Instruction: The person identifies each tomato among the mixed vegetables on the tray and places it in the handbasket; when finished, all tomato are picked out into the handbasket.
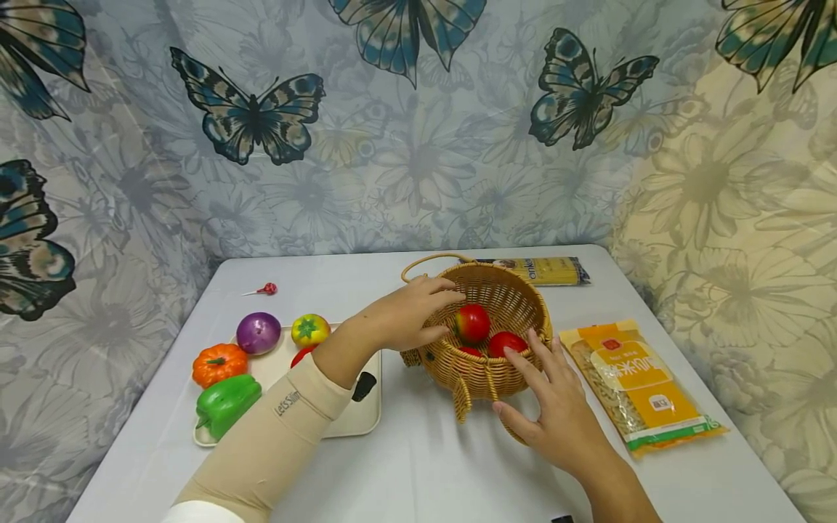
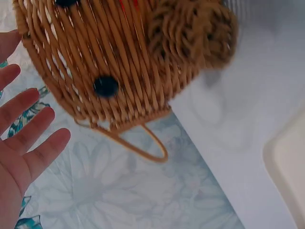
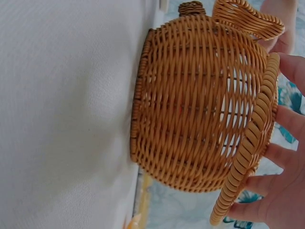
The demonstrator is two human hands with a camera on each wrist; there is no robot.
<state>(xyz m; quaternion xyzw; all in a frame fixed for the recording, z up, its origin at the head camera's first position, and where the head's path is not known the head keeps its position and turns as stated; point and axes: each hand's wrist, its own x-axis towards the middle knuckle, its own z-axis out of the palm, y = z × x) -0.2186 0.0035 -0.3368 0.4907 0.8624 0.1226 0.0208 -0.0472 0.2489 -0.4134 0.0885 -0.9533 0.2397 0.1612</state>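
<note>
A round wicker basket [image 1: 451,372] stands on the white table with several red fruits inside. One tomato [image 1: 472,323] lies toward the left and another red fruit [image 1: 506,343] lies near the front rim. My left hand [image 1: 413,312] is over the basket's left rim, its fingers reaching across the opening. In the left wrist view its fingers spread beside the wicker wall [image 2: 128,62]. At the right front rim is my right hand [image 1: 562,407], fingers spread. The right wrist view shows those fingers right by the wrapped handle [image 3: 243,152].
Left, a cream tray [image 1: 356,427] bears an orange pumpkin [image 1: 219,365], a green bell pepper [image 1: 229,404], a purple onion [image 1: 259,333] and a yellow-green fruit [image 1: 310,330]. Behind it lies a red lollipop [image 1: 267,289]. A spaghetti packet [image 1: 552,271] lies behind the basket, an orange bag [image 1: 644,392] right.
</note>
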